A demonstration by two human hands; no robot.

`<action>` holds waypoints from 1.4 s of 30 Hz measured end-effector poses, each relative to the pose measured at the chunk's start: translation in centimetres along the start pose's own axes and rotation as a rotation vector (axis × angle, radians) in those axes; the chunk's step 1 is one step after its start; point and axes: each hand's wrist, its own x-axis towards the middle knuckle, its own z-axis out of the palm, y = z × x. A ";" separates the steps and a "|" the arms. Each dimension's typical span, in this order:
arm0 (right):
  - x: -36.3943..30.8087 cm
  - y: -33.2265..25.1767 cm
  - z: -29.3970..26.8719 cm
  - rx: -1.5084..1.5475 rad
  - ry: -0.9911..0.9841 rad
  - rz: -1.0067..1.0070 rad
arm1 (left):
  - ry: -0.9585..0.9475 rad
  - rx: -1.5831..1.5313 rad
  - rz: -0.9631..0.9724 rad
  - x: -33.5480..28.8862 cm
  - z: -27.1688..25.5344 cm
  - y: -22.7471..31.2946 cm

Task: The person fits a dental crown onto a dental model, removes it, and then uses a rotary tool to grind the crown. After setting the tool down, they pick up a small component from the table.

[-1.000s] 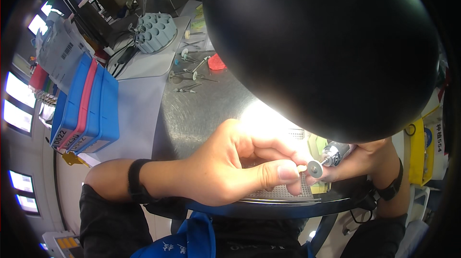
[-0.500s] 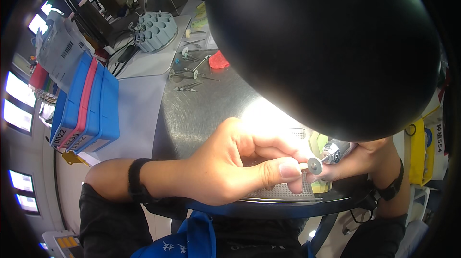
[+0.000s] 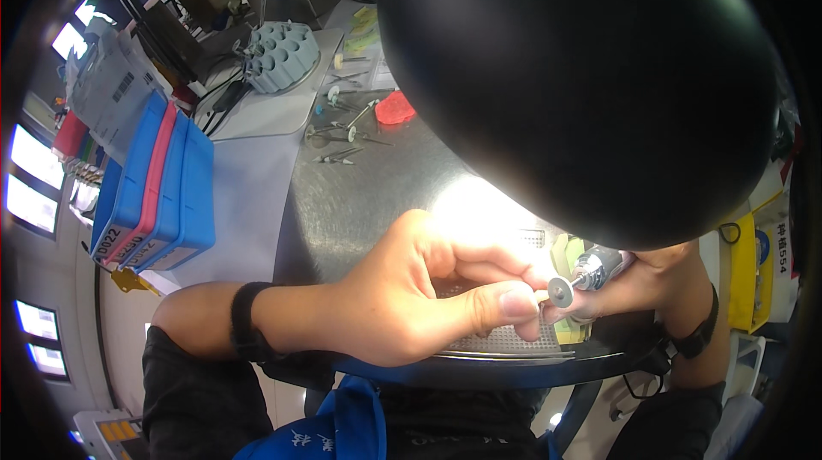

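My left hand [image 3: 411, 293] pinches a small pale yellowish piece [image 3: 541, 296] between thumb and fingers; most of it is hidden by the fingertips. My right hand [image 3: 638, 289] is closed around a silver rotary handpiece [image 3: 599, 268]. On the handpiece's tip sits a round grey disc [image 3: 561, 292], right beside the pale piece. Whether disc and piece touch, I cannot tell. Both hands are close together over a perforated metal grille [image 3: 514, 340] at the bench's front edge.
A large black dome [image 3: 582, 92] covers the upper right. Rotary bits [image 3: 347, 130] and a red piece [image 3: 395, 107] lie on the metal bench [image 3: 360, 203]. Left stand stacked blue boxes [image 3: 188, 194]; behind is a grey holder [image 3: 282, 57]. A yellow bin [image 3: 747, 276] is at right.
The black dome's edge sits slightly farther right and higher, uncovering a bit more bench. Both hands, the handpiece and the pale piece stay almost where they were.
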 end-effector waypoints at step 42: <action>-1.5 0.3 0.6 0.104 0.009 0.043 | 0.062 0.309 0.210 0.2 -0.2 -0.7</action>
